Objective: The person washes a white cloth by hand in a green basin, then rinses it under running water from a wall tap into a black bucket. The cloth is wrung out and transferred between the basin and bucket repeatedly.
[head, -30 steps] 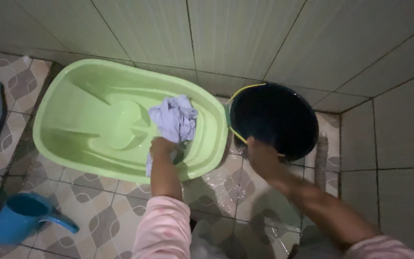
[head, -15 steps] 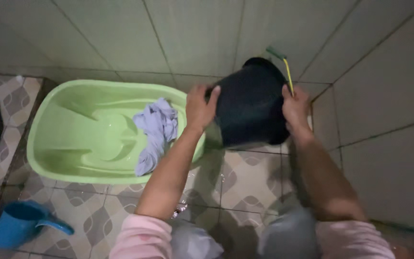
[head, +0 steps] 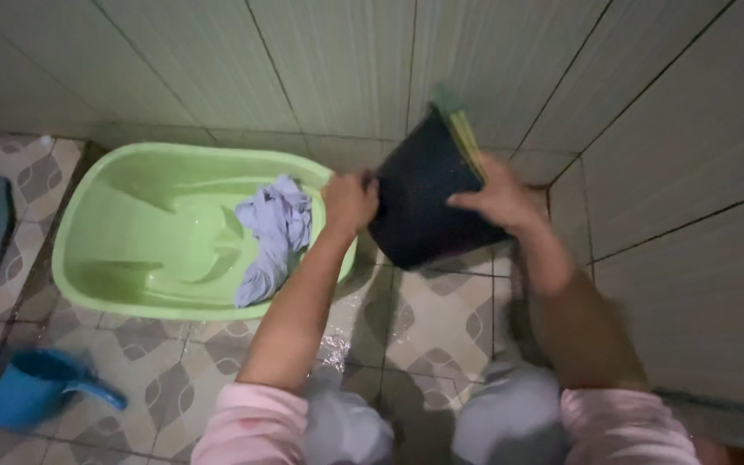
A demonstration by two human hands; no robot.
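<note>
Both hands are gripping the dark round plastic bucket (head: 428, 194), tilted in the upper centre of the frame: left hand (head: 350, 201) clamped on its side, right hand (head: 497, 200) with fingers spread over the wall. Rigid, smooth, likely wet and slippery; rim and base look the safest holds. A crumpled pale lilac cloth (head: 275, 228) is lying soft in the glossy green oval plastic tub (head: 139, 275), centre left.
</note>
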